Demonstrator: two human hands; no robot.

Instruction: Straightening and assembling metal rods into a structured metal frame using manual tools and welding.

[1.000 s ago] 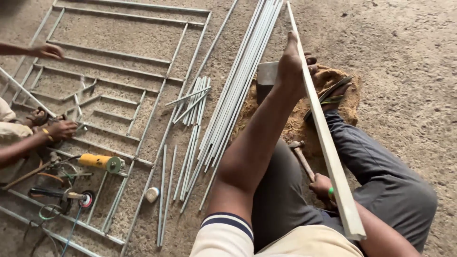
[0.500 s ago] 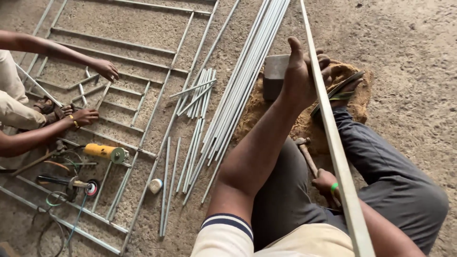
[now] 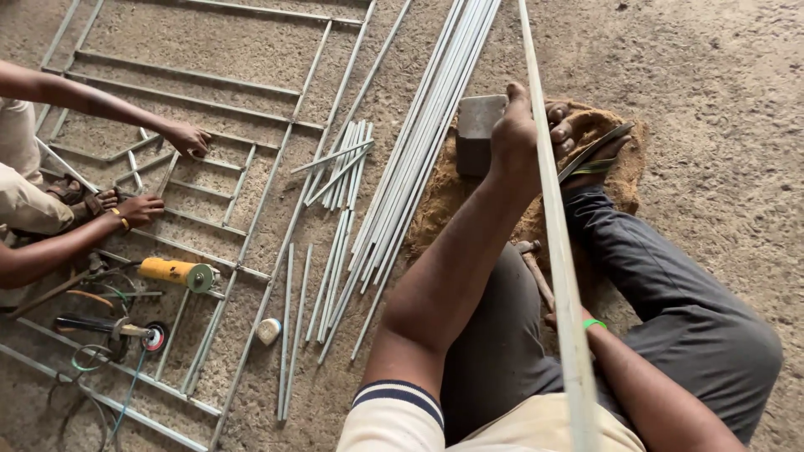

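The left hand is curling its fingers down over the far end of a long pale metal bar, and they are looking closed on it just beside a grey stone block. That bar is running from the top of the view straight down past the person's lap, crossing the dark trousers. The right hand is sitting low by the knee, mostly hidden behind the bar; it is lying at the wooden handle of a hammer, but whether its fingers are closed on it I cannot tell. A green band is showing at that wrist. A bare foot in a sandal is resting on the sandy mound beyond the block.

Out to the left, a bundle of grey rods is lying on the concrete floor. Further still, a co-worker's two hands are touching a flat metal grille frame, with a yellow angle grinder lying near them.
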